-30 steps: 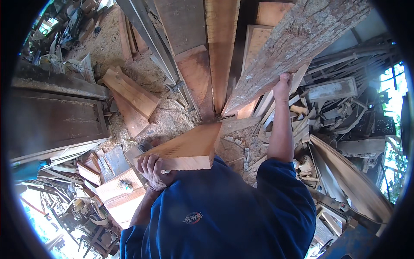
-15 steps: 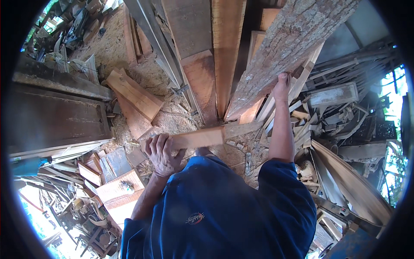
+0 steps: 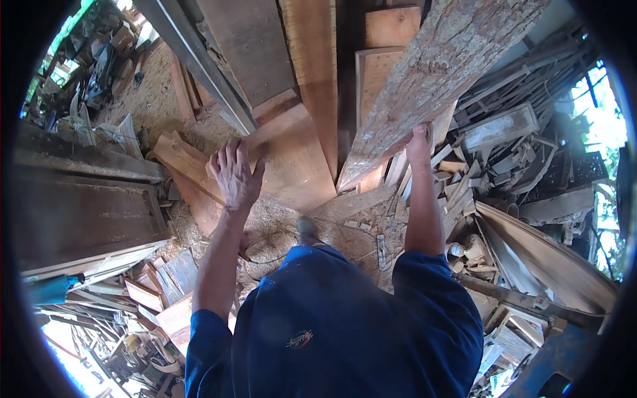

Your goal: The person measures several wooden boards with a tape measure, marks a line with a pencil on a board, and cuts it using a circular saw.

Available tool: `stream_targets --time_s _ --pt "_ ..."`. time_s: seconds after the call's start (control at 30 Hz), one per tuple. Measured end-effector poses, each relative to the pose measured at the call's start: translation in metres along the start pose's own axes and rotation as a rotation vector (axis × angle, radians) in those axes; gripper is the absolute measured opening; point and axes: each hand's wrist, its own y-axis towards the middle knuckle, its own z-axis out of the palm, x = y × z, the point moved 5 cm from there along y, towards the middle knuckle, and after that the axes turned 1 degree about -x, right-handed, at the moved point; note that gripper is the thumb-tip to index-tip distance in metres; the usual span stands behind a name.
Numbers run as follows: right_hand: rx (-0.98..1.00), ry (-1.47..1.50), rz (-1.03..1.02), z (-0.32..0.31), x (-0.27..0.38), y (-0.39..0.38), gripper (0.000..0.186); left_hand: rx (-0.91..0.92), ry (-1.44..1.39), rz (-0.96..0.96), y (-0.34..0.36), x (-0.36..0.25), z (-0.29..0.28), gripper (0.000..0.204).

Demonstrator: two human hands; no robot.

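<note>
Bark-faced slab (image 3: 434,76): rough, grey-brown, long, slanting; right hand (image 3: 419,142) clasps its right edge, far side of grip hidden. Orange-brown board (image 3: 295,156): flat, smooth, straight-edged, central, before long planks (image 3: 313,73); left hand (image 3: 237,176) spread wide at its left edge, contact unclear.

2 bare hands (image 3: 235,178) (image 3: 419,147) well apart

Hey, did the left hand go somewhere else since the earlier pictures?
Yes. The left hand has moved forward, away from the body and closer to the tall planks standing in front.
</note>
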Motion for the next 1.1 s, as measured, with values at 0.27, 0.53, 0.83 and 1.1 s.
stream_targets --time_s 0.27,0.53,0.83,1.1 --pt "0.034 -0.041 -0.122 -0.007 0.024 -0.016 0.057 0.149 -0.048 0.043 0.066 -0.01 0.05 0.057" --pt "0.061 -0.248 -0.226 -0.013 0.039 -0.025 0.052 0.598 -0.275 -0.075 0.117 -0.008 0.079 0.057" --pt "-0.017 0.061 -0.061 0.018 0.079 -0.03 0.05 0.552 -0.252 -0.115 0.107 0.031 0.109 0.063" --pt "-0.036 -0.116 0.032 0.016 0.06 -0.01 0.036 0.044 -0.181 0.113 0.088 -0.007 0.064 0.069"
